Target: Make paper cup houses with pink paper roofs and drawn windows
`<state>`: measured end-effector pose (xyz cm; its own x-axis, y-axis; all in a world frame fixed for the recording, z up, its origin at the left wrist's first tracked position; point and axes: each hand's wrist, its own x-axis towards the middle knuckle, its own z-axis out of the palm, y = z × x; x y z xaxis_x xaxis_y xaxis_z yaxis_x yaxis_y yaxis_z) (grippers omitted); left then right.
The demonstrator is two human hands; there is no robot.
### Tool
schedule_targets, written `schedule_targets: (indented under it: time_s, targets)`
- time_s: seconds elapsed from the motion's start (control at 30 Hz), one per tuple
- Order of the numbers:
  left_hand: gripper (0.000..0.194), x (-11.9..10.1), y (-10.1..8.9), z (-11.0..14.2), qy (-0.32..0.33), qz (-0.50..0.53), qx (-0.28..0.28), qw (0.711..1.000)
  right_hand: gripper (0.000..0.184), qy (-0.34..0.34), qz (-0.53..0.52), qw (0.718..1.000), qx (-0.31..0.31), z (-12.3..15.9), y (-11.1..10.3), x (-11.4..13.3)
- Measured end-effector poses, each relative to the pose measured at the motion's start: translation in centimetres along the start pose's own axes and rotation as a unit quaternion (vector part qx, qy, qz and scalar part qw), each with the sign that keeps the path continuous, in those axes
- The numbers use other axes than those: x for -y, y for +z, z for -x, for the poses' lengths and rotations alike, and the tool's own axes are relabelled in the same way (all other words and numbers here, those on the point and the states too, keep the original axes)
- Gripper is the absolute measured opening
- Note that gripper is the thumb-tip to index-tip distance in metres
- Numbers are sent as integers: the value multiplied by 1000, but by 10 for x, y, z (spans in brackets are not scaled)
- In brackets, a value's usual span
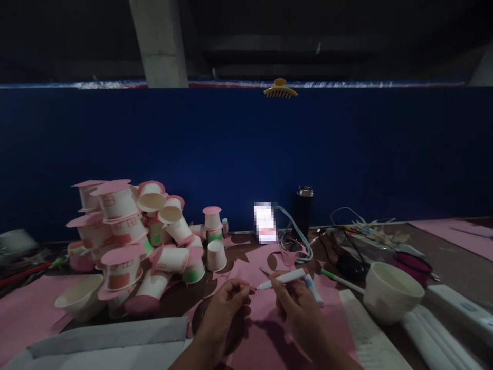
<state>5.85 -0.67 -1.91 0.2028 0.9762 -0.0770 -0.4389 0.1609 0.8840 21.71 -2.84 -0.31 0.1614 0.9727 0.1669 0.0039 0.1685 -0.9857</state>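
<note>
My right hand (298, 306) grips a white marker (288, 276) with a red end, held nearly level with its tip pointing left. My left hand (227, 311) is closed in a pinch at the marker's tip. A small red piece (252, 290), which looks like the marker's cap, shows at its fingertips. Under both hands lies pink paper (265, 344) with cut edges. Close behind my right hand rests another white marker (314, 291) with a blue mark. To the left are several stacked and tipped paper cups (121, 270) with pink paper discs and drawn windows.
A bowl (80, 298) and a white box (115, 336) stand at the left front. Rightward are a green-tipped marker (341, 280), a pale cup (393, 293) and a printed sheet (370, 334). A lit phone (265, 223) and a dark bottle (303, 210) stand before the blue partition (215, 149).
</note>
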Motion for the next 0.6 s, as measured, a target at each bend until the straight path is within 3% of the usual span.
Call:
schedule_targets:
  time_s: [0.13, 0.23, 0.43, 0.6]
  targets:
    - [38, 2, 0, -2, 1, -24, 14, 1000, 44, 1, 2, 1000, 7, 0, -1, -1]
    - [35, 2, -1, -3, 7, -114, 18, 993, 44, 6, 5, 1000, 14, -2, -1, -4]
    - [30, -6, -1, 1, 67, -338, -8, 939, 37, 7, -6, 1000, 25, -3, 0, -10]
    - [32, -9, 0, 5, 90, -386, -10, 918, 36, 43, -13, 999, 6, -1, 2, -8]
